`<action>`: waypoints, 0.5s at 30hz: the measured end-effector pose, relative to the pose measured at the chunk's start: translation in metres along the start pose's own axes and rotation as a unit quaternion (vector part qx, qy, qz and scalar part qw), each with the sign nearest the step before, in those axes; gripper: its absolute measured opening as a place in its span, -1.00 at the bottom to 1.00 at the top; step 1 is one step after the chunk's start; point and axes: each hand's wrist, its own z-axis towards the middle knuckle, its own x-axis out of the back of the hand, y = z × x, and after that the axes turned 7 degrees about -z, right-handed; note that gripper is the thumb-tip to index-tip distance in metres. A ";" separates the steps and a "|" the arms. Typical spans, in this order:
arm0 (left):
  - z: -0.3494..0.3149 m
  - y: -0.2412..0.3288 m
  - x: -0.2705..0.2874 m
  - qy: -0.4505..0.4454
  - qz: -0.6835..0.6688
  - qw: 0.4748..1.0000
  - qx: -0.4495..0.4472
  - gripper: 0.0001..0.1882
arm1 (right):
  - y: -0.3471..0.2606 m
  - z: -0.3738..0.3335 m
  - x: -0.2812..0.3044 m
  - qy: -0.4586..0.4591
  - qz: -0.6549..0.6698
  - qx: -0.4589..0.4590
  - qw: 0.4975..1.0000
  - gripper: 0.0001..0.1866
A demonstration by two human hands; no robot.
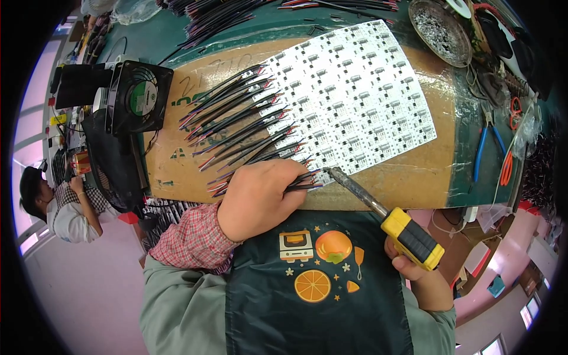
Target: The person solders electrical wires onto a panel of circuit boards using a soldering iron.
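Observation:
A white sheet of small circuit boards lies tilted on a brown cardboard sheet. Black-sleeved wires with red and blue ends fan out from its left edge in several rows. Over the sheet's near left corner, my left hand is closed on a few black wires, their ends by the boards. My right hand grips a yellow and black soldering iron. The iron's dark tip meets the sheet's near edge, close to those wire ends; whether it touches a wire is too small to tell.
A black fan stands at the left. Blue-handled pliers lie at the right, below a round metal dish of grey scraps. Wire bundles lie along the far side. Another person sits at the far left.

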 end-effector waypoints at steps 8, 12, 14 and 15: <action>0.004 0.001 -0.001 -0.003 -0.008 1.000 0.013 -0.83 | 0.002 -0.001 -0.001 -0.004 0.002 -0.011 1.000 -0.74; 0.006 0.002 -0.002 -0.005 -0.003 1.000 0.011 -0.86 | 0.004 -0.002 -0.004 0.014 0.025 -0.009 1.000 -0.69; 0.006 0.002 -0.003 -0.001 -0.005 1.000 0.009 -0.86 | 0.005 -0.002 -0.004 0.020 0.034 -0.014 0.999 -0.68; 0.006 0.001 -0.003 0.002 -0.007 1.000 0.006 -0.86 | 0.007 -0.004 -0.004 0.021 0.030 -0.018 0.999 -0.65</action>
